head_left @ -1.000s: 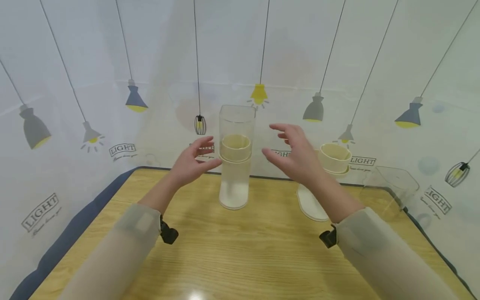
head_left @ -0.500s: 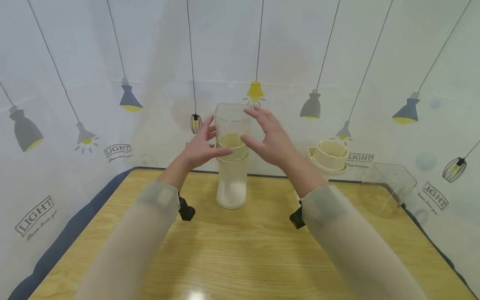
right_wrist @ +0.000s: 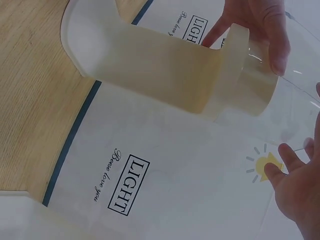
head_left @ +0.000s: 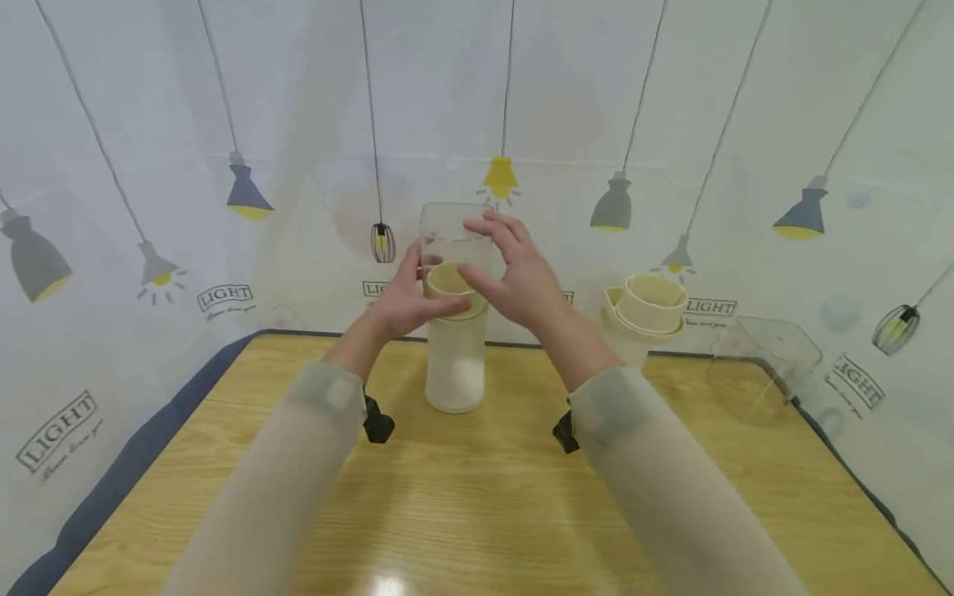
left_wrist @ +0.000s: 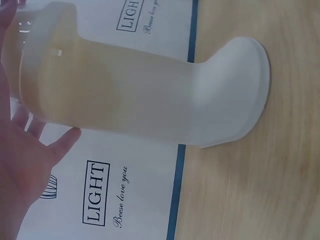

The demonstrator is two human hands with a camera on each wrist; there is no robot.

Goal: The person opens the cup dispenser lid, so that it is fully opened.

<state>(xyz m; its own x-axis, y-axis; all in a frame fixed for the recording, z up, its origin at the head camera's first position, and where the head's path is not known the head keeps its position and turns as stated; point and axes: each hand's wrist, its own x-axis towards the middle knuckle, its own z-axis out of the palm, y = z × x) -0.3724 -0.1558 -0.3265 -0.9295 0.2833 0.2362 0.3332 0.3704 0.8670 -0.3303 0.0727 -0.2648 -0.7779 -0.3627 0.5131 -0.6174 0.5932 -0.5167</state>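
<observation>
The wood surface (head_left: pixel 462 513) has wide room toward 6 o'clock. A tall cream stand (head_left: pixel 456 372) is upright at 12 o'clock, near the back edge. A second stand (head_left: pixel 656 308) is at 1 o'clock, well apart. A loose clear box (head_left: pixel 763 372) is at 2 o'clock, near the corner. A clear tub (head_left: pixel 453 222) tops the tall cream stand. The left hand (head_left: pixel 405 300) bends round its 9 o'clock side; I can't tell if those fingers grip. The right hand (head_left: pixel 529 285) has fingers spread wide at 3 o'clock.
</observation>
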